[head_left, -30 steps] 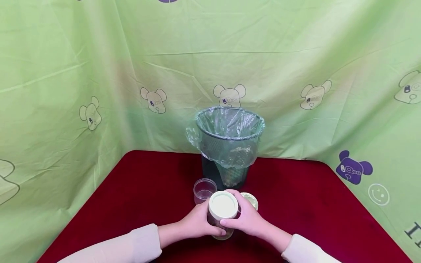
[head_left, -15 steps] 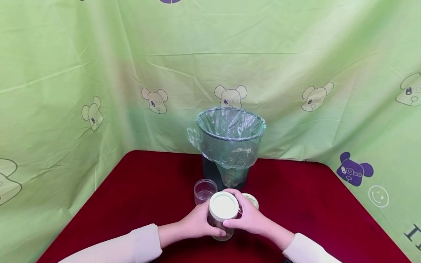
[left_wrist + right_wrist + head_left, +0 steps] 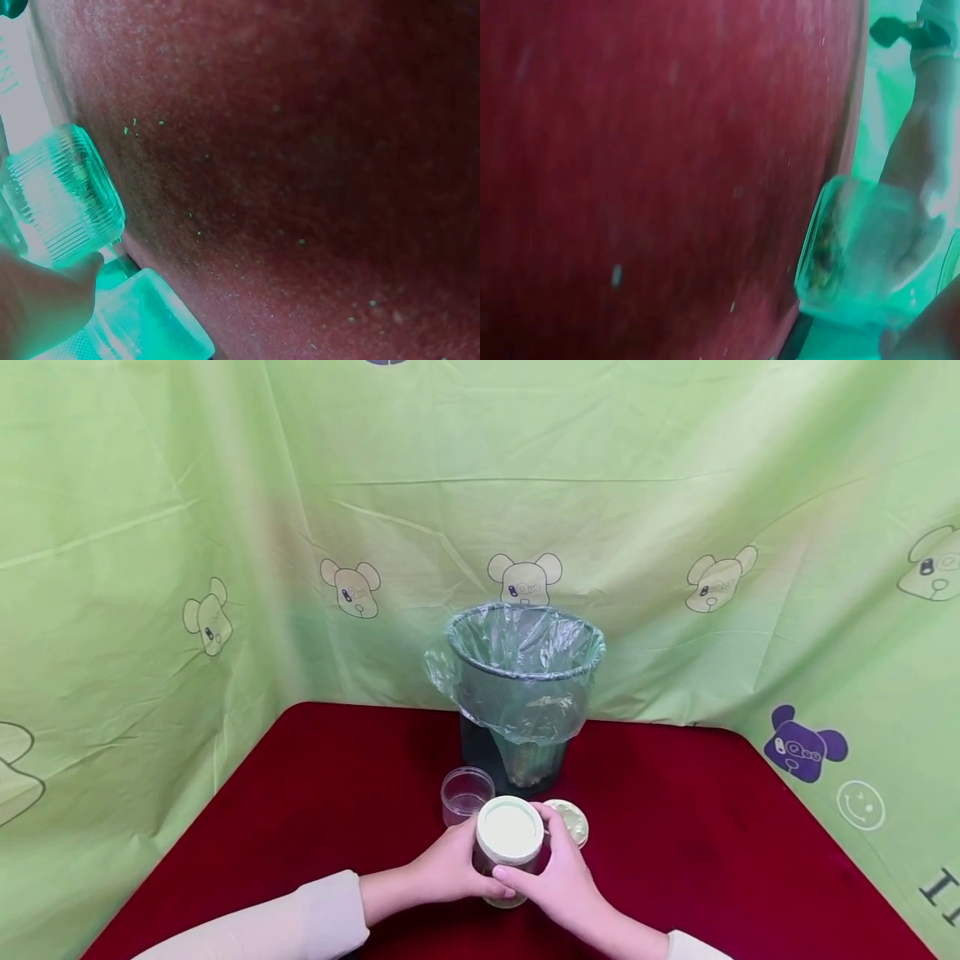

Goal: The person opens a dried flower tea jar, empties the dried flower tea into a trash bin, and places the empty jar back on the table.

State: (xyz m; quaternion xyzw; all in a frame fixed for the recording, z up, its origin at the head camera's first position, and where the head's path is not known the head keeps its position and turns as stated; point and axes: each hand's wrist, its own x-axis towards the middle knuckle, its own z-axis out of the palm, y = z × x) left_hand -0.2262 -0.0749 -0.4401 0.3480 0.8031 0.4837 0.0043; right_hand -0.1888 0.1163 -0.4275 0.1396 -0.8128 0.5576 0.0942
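In the head view a clear jar with a white screw lid (image 3: 510,829) stands upright between both hands. My left hand (image 3: 450,864) grips the jar's body from the left, its thumb across the near side. The right hand (image 3: 564,878) holds it from the right just under the lid, thumb in front and fingers behind. Dark brownish bits lie in the base of the jar (image 3: 855,255) in the right wrist view. Just behind the left hand sits an open clear tub (image 3: 467,789). A second pale lid (image 3: 572,821) lies beyond the right fingers, partly hidden by them.
A black mesh waste bin (image 3: 480,747) lined with a clear plastic bag (image 3: 543,706) stands behind the jar. Dark red cloth (image 3: 337,793) covers the table, with small specks on it in the left wrist view. Green printed fabric (image 3: 412,510) hangs around the back and sides.
My right hand has turned around the jar and drawn back toward the body, its thumb now farther left and more of the loose lid showing. The left hand and jar stay in place.
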